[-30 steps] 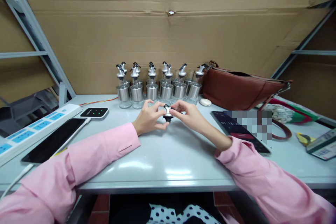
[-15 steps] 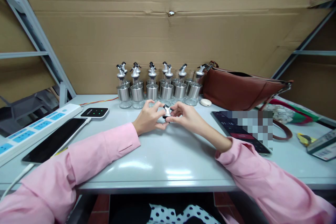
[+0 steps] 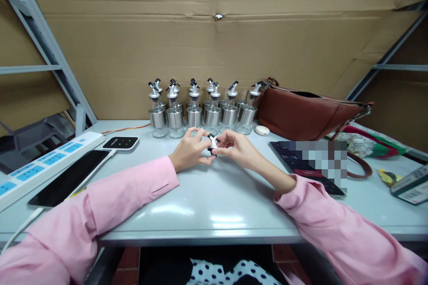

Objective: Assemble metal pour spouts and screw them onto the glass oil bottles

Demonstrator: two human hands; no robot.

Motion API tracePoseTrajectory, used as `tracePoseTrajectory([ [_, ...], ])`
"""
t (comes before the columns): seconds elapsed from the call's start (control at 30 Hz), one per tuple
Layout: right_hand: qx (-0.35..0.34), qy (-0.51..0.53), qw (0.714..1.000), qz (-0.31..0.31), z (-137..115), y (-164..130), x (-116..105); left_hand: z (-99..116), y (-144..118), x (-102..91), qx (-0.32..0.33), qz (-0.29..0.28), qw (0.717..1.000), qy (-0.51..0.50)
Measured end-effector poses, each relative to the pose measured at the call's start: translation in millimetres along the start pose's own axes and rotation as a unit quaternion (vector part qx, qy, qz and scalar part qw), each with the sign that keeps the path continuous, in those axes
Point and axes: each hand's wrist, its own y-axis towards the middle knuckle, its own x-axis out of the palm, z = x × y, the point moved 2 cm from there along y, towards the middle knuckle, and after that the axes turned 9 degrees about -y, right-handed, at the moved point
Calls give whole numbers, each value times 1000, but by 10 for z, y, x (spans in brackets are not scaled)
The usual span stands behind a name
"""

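Between my two hands is a silver and black bottle pourer [image 3: 213, 143], held just above the table with its black spout end up. The fingers of my left hand [image 3: 192, 149] close on it from the left. From the right, the thumb and fingers of my right hand [image 3: 234, 146] pinch it. My fingers cover part of the pourer. Behind my hands stand several glass bottles with steel sleeves [image 3: 212, 116], in rows; most carry the same kind of pourer, and some at the back right show bare necks.
On the right are a brown leather bag [image 3: 301, 113], a phone [image 3: 301, 164], a small white round case [image 3: 262, 130] and a box [image 3: 413, 187]. To the left lie a power strip [image 3: 50, 160], a dark phone [image 3: 72, 178] and a small black device [image 3: 121, 143]. Cardboard [image 3: 214, 53] walls the back.
The pourer has turned slightly between my fingers, and my right fingertips have shifted a little on it. Both arms and the bottles stay where they were.
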Motion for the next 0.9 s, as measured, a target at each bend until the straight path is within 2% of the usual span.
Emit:
tracePoseTrajectory([
  [0.17,-29,-45,998,12,-27,-11,-7,11,12,-12,4,5,1000,4],
  [0.37,-48,-60,996,39,-69,-5,-38,-6,2,-9,-32,-1,999,-5],
  [0.6,-50,-52,996,48,-39,9,-44,-5,2,-22,-35,-6,999,0],
  [0.8,-61,-87,992,68,-49,-4,-36,4,4,-16,-24,-1,1000,-4],
  [0.9,-43,-51,996,65,-21,9,-18,2,9,-19,-44,1,999,-5],
])
